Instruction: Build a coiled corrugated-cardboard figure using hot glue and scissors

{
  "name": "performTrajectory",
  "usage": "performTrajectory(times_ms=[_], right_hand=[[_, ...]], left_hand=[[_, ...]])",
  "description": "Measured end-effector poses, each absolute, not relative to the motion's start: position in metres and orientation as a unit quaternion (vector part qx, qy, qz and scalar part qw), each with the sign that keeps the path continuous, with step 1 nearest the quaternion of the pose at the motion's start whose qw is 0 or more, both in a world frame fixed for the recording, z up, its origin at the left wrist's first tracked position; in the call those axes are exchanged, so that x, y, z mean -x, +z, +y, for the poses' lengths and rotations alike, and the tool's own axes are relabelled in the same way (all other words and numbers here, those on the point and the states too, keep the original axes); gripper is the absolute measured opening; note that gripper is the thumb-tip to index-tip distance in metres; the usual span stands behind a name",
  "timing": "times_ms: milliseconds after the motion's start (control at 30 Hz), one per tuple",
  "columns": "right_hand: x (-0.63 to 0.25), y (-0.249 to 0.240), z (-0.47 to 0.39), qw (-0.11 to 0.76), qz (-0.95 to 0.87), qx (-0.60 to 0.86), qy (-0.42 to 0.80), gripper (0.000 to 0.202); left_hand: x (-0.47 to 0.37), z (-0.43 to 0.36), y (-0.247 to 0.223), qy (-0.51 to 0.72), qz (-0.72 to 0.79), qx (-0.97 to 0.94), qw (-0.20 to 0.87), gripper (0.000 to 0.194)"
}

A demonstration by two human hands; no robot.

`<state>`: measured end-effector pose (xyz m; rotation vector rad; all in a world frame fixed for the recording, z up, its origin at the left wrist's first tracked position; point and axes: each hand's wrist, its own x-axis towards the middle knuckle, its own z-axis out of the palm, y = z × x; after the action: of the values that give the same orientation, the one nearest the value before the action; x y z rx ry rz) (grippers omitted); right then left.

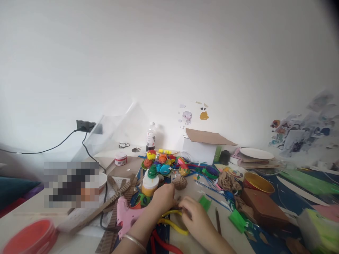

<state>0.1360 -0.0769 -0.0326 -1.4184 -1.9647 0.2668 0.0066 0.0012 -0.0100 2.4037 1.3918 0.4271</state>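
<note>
My left hand [163,198] and my right hand [192,211] meet low in the middle of the view, fingers closed and pinched together. What lies between their fingertips is too small and covered to make out. Just beyond them rests a brown corrugated-paper ball [180,182]. Yellow looped handles [178,227] lie under and between my hands. A pink glue gun [126,215] is on its side by my left forearm, partly hidden by it. Behind my left hand stands a white-topped tub [150,185] with a green corrugated cone [152,172] on top.
Colourful corrugated-paper shapes [165,170] cluster at the back, before a bottle [151,137]. Cardboard strips [113,197] lie left, near a red tub [31,238]. Rightward are a pencil [218,220], green paper [237,220], a brown box [265,210] and a gold bowl [258,183].
</note>
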Motion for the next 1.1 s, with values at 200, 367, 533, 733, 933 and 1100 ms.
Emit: performTrajectory(times_ms=[200, 367, 533, 733, 933, 1100], right_hand=[[-0.137, -0.039, -0.076, 0.372, -0.731, 0.561, 0.113, 0.032], [-0.141, -0.045, -0.071, 0.479, -0.648, 0.561, 0.187, 0.057], [-0.143, -0.047, -0.066, 0.42, -0.669, 0.582, 0.193, 0.034], [-0.136, -0.037, -0.072, 0.37, -0.691, 0.601, 0.158, 0.032], [-0.133, -0.03, -0.077, 0.365, -0.693, 0.602, 0.156, 0.032], [-0.133, -0.033, -0.075, 0.361, -0.692, 0.606, 0.157, 0.031]], left_hand=[[-0.006, -0.001, 0.004, 0.185, 0.47, -0.846, 0.171, 0.019], [0.0, -0.009, 0.018, 0.201, 0.377, -0.882, 0.199, 0.024], [0.006, -0.008, 0.028, 0.251, 0.376, -0.879, 0.154, 0.014], [0.04, 0.025, 0.031, 0.389, 0.545, -0.742, 0.045, 0.051], [0.053, 0.051, 0.008, 0.337, 0.592, -0.726, 0.096, 0.042], [0.049, 0.049, 0.01, 0.364, 0.596, -0.708, 0.1, 0.037]])
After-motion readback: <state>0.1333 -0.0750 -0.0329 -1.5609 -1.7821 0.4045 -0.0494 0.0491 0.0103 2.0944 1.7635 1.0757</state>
